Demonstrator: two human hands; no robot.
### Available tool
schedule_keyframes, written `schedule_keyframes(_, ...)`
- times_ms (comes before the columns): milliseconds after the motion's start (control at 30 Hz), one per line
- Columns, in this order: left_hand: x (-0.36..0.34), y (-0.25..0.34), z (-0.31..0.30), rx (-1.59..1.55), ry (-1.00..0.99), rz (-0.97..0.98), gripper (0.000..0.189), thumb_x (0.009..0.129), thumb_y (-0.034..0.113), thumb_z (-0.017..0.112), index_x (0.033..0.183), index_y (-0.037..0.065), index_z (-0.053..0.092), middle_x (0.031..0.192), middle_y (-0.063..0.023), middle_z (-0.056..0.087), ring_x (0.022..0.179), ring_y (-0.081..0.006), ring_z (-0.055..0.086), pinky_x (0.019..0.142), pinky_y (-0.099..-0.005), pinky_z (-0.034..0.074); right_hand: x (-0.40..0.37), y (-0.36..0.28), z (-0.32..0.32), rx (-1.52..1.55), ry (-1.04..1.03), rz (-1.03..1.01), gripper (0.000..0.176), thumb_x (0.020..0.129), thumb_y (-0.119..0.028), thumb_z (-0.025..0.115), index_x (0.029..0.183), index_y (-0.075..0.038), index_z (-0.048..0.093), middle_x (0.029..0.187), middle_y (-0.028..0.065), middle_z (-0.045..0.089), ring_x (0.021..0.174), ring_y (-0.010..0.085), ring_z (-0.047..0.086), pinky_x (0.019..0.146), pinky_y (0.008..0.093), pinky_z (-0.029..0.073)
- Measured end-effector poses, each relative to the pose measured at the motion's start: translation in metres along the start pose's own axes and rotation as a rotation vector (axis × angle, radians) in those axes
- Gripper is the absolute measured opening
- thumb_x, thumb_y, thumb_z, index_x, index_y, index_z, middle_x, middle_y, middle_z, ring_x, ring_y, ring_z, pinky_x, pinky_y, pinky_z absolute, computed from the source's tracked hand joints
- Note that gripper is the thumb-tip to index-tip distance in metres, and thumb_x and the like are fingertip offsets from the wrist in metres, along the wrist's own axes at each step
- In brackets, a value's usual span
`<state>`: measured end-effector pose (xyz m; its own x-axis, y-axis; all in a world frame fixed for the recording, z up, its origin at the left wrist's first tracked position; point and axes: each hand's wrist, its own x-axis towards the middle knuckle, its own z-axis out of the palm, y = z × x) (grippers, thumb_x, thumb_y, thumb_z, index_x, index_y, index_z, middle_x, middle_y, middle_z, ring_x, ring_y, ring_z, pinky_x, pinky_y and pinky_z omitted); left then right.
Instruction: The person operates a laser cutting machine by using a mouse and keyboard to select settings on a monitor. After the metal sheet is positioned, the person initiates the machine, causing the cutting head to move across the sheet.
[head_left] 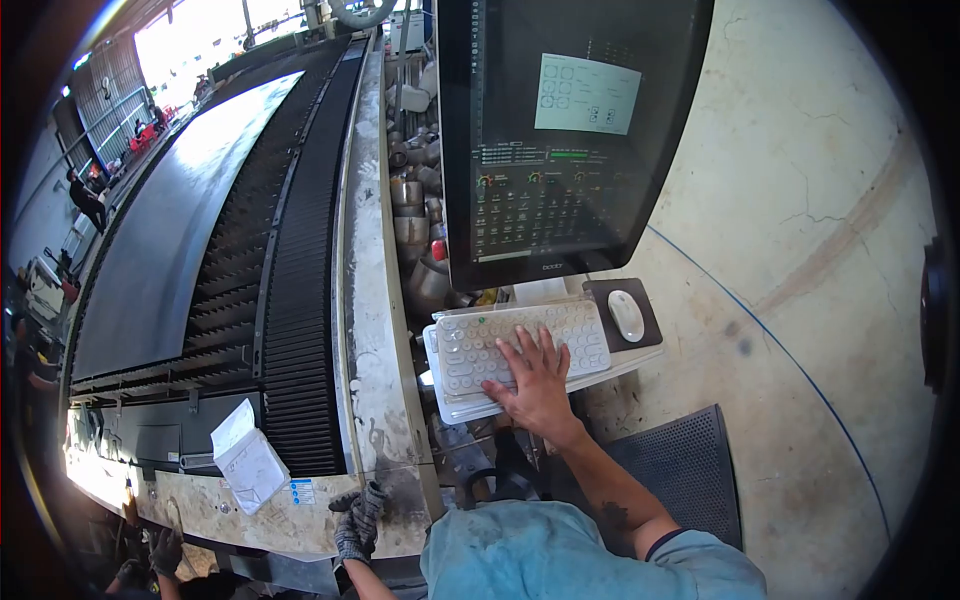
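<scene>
My right hand [538, 385] is bare and lies with fingers spread over the white keyboard [470, 365], which has round keys and a clear cover. Beside the keyboard, a white mouse [626, 316] sits on a dark mouse pad [650, 331]. Above them stands a large upright monitor [565, 235] with a drawing window and rows of icons. My left hand [358, 525], in a grey knit work glove, is at the near corner of the machine's edge [395, 440]. Its fingers look curled together; whatever they hold blends into the grey knit.
A cutting machine's slatted bed [235, 240] carries a large metal sheet [165, 240]. White papers [250, 470] lie on its near edge. A blue hose [770, 325] crosses the floor. Another person's gloved hand [165, 552] shows at lower left; a person [86, 200] stands beyond the machine.
</scene>
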<state>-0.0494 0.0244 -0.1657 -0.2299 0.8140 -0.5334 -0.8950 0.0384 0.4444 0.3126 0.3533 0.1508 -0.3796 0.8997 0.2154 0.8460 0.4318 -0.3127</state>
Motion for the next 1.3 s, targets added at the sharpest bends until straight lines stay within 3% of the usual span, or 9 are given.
schedule_keyframes(33,-0.006,0.003,0.001,0.003,-0.005,-0.002,0.045,0.113,0.030,0.038,0.144,0.008,0.061,0.146,-0.0037,0.065,0.131,-0.0196,0.061,0.116,-0.0313,0.045,0.001,0.001,0.001,0.004,0.005,0.001,0.075,0.097,-0.064,0.063,0.156,-0.019,0.052,0.167,0.0153,0.038,0.160,0.0416,0.016,0.124,0.0691,0.005)
schedule_keyframes(100,-0.015,0.007,0.005,0.338,0.517,-0.087,0.046,0.113,0.027,0.035,0.148,0.007,0.057,0.148,-0.0040,0.064,0.133,-0.0197,0.060,0.117,-0.0304,0.044,0.003,0.002,0.001,-0.002,0.031,0.011,0.075,0.096,-0.063,0.064,0.155,-0.019,0.052,0.166,0.0141,0.039,0.160,0.0415,0.017,0.124,0.0700,0.006)
schedule_keyframes(133,-0.003,0.005,-0.027,0.128,0.194,0.010,0.041,0.111,0.019,0.039,0.140,0.003,0.063,0.138,-0.0075,0.070,0.119,-0.0194,0.069,0.106,-0.0320,0.055,0.003,0.001,0.001,-0.002,0.024,-0.008,0.073,0.097,-0.061,0.064,0.154,-0.017,0.053,0.165,0.0142,0.040,0.159,0.0428,0.019,0.123,0.0721,0.008)
schedule_keyframes(200,0.018,-0.005,-0.057,0.281,0.094,0.059,0.042,0.112,0.019,0.038,0.141,0.000,0.061,0.141,-0.0079,0.068,0.123,-0.0197,0.067,0.112,-0.0332,0.052,0.006,0.010,-0.007,-0.027,0.051,-0.005,0.071,0.098,-0.059,0.064,0.153,-0.016,0.053,0.164,0.0143,0.041,0.157,0.0441,0.022,0.121,0.0743,0.010)
schedule_keyframes(400,0.009,-0.004,-0.015,0.077,0.232,-0.003,0.042,0.112,0.019,0.038,0.142,0.000,0.061,0.142,-0.0080,0.067,0.124,-0.0199,0.066,0.113,-0.0333,0.051,0.022,0.077,-0.012,0.009,0.271,0.060,0.055,0.096,-0.040,0.071,0.144,-0.015,0.061,0.151,0.0146,0.055,0.149,0.0419,0.040,0.117,0.0765,0.019)
schedule_keyframes(500,0.008,-0.005,-0.010,0.062,0.247,-0.008,0.042,0.112,0.019,0.037,0.142,0.000,0.061,0.142,-0.0081,0.067,0.125,-0.0200,0.066,0.113,-0.0334,0.051,0.030,0.139,-0.027,-0.107,0.414,0.185,0.047,0.092,-0.027,0.071,0.137,-0.014,0.065,0.146,0.0156,0.059,0.142,0.0398,0.047,0.116,0.0709,0.029)
schedule_keyframes(567,0.013,-0.007,-0.006,0.061,0.251,-0.010,0.042,0.112,0.019,0.037,0.142,0.000,0.061,0.142,-0.0082,0.067,0.125,-0.0200,0.066,0.113,-0.0334,0.051,0.031,0.170,-0.034,-0.134,0.528,0.222,0.046,0.088,-0.019,0.071,0.133,-0.014,0.068,0.140,0.0167,0.062,0.134,0.0397,0.054,0.113,0.0605,0.039)
schedule_keyframes(700,0.017,-0.007,-0.001,0.054,0.255,-0.026,0.043,0.112,0.019,0.037,0.142,0.000,0.061,0.143,-0.0083,0.067,0.125,-0.0201,0.066,0.114,-0.0335,0.051,0.027,0.187,-0.043,0.009,0.511,0.147,0.041,0.086,-0.011,0.073,0.128,-0.011,0.072,0.138,0.0202,0.065,0.125,0.0407,0.061,0.110,0.0484,0.049)
schedule_keyframes(1300,0.026,0.000,0.015,0.045,0.238,-0.043,0.043,0.112,0.019,0.037,0.142,-0.001,0.060,0.144,-0.0087,0.066,0.128,-0.0206,0.064,0.116,-0.0339,0.049,0.022,0.185,-0.034,0.015,0.558,0.212,0.041,0.083,-0.014,0.073,0.124,-0.013,0.074,0.138,0.0165,0.063,0.126,0.0392,0.059,0.110,0.0498,0.046)
